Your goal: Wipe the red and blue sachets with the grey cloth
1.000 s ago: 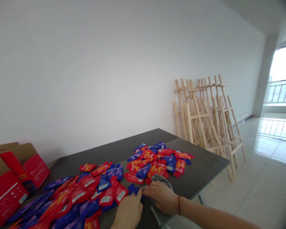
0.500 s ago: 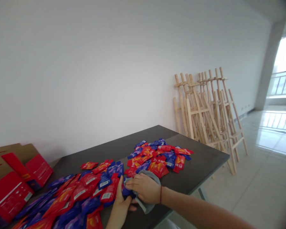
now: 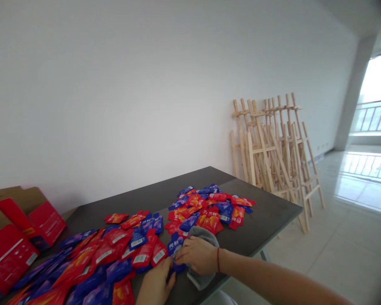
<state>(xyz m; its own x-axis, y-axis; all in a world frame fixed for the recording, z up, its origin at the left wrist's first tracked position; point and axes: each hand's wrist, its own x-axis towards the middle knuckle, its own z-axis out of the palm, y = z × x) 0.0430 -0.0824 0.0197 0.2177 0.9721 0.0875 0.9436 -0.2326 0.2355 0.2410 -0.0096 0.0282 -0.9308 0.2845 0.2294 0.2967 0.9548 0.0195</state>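
My right hand [image 3: 197, 255] lies on a grey cloth [image 3: 200, 234] at the near edge of the dark table [image 3: 266, 220], its fingers curled onto a blue sachet [image 3: 175, 245]. My left hand [image 3: 154, 284] comes up from below and pinches the same blue sachet from the left. Red and blue sachets are spread all around the hands: a big heap to the left [image 3: 92, 262] and a smaller pile behind [image 3: 209, 207].
Red cartons and brown cardboard [image 3: 15, 237] stand at the table's left end. Several wooden easels [image 3: 273, 148] lean against the white wall beyond the table's right corner. A tiled floor [image 3: 343, 245] runs to a balcony at the right.
Both hands have stayed on the blue sachet and grey cloth, shifting a little left and back toward me. The view has wobbled slightly.
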